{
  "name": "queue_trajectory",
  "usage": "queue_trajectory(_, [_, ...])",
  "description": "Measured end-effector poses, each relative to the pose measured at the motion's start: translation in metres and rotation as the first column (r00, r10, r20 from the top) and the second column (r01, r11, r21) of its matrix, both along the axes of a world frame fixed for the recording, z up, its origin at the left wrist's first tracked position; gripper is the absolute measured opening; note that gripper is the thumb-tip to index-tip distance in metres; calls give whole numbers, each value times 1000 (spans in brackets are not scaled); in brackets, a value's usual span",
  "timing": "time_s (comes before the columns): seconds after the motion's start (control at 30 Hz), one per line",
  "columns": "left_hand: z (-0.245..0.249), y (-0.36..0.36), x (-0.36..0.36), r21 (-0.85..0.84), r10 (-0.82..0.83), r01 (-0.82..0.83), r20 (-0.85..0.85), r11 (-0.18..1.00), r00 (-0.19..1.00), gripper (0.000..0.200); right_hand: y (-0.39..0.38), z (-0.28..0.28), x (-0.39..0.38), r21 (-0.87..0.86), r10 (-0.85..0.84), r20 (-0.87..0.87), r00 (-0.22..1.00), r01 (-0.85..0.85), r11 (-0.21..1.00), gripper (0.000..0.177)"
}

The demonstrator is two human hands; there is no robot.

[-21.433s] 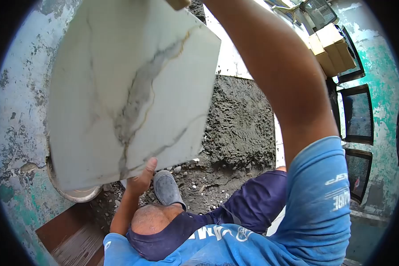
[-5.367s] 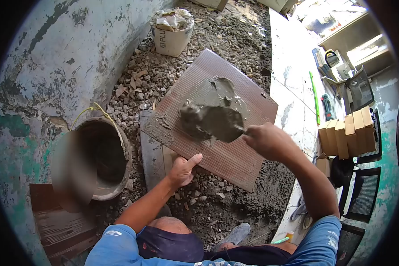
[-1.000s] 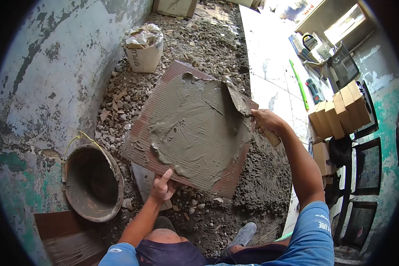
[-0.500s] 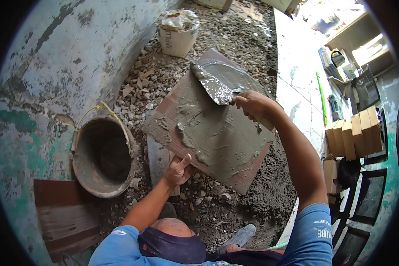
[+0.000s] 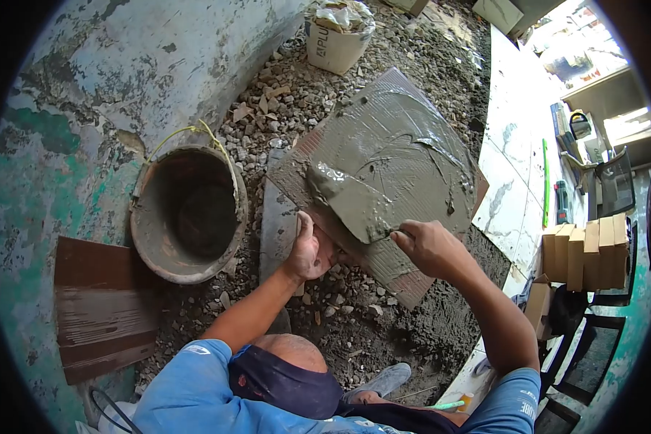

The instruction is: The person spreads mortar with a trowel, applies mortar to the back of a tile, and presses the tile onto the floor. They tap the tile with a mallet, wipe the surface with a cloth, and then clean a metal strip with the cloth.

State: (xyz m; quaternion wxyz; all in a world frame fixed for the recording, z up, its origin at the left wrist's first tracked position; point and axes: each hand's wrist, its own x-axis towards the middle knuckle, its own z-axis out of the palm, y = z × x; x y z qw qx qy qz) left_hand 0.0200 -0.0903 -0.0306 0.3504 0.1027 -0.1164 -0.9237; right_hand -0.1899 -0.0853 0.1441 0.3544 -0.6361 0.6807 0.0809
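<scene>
A square tile (image 5: pixel 477 189), its ribbed back facing up, is tilted over the gravel and largely covered with wet grey mortar (image 5: pixel 405 145). My left hand (image 5: pixel 312 252) supports its near left edge, palm up with the thumb raised and the other fingers partly hidden underneath. My right hand (image 5: pixel 430 247) is closed round the handle of a trowel (image 5: pixel 351 206). The trowel's blade lies over the left part of the tile, coated in mortar. Left of my left hand stands a round bucket (image 5: pixel 141 239) with a yellow cord handle, its inside smeared grey.
A painted, peeling wall (image 5: pixel 159 79) rises on the left, with a brown tile (image 5: pixel 98 311) leaning there. Behind the tile sits a white sack (image 5: pixel 338 47) on gravel (image 5: pixel 267 105). Marble-look floor tiles (image 5: pixel 506 163) run along the right, with cardboard boxes (image 5: pixel 589 253) and a green level (image 5: pixel 546 181).
The trowel has swept from the tile's far part down to its near left, and mortar now covers more of the far corner. The view has shifted, moving the scene rightward.
</scene>
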Motion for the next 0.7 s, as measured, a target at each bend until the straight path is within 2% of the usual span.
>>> queue_trajectory(0.07, [-3,1,-2,5,1,-1,15,1000,1000,89,5,10,8,-90,12,-77,997,-19,996,39])
queue_trajectory(0.17, [-9,2,-6,72,9,-9,9,997,1000,88,7,7,20,-125,16,-92,996,-27,992,35])
queue_trajectory(0.2, [-3,1,-5,25,3,-3,16,1000,1000,88,8,5,23,-140,15,-100,995,-29,990,34])
queue_trajectory(0.23, [1,-1,-4,-26,-4,5,23,1000,1000,88,10,-4,22,-213,78,-134,988,-105,971,34])
queue_trajectory(0.27, [1,-2,-5,-33,-7,8,20,999,1000,88,5,-5,21,-219,73,-137,988,-102,970,34])
queue_trajectory(0.33, [-1,0,-3,-7,-1,1,-25,1000,1000,88,-11,-8,21,-83,-21,-148,989,9,997,36])
queue_trajectory(0.4, [0,2,-2,-47,5,-2,44,999,999,88,-21,-22,4,-266,-54,-154,987,11,964,37])
queue_trajectory(0.47, [4,0,-3,-101,11,0,109,995,994,89,-25,-17,-3,-455,-2,-179,984,-81,887,37])
queue_trajectory(0.5, [7,-1,-5,-83,18,-9,111,997,994,89,-25,-11,2,-462,-4,-181,983,-82,883,37])
queue_trajectory(0.57, [11,0,-6,-59,23,-17,109,998,994,89,-12,6,21,-110,-131,-86,988,121,987,36])
queue_trajectory(0.6, [13,-1,-5,-86,28,-19,107,996,994,88,-6,11,31,-81,-81,-134,988,70,994,36])
queue_trajectory(0.7, [7,1,-7,-104,16,-4,110,995,994,89,3,0,37,-160,13,-169,985,-40,986,36])
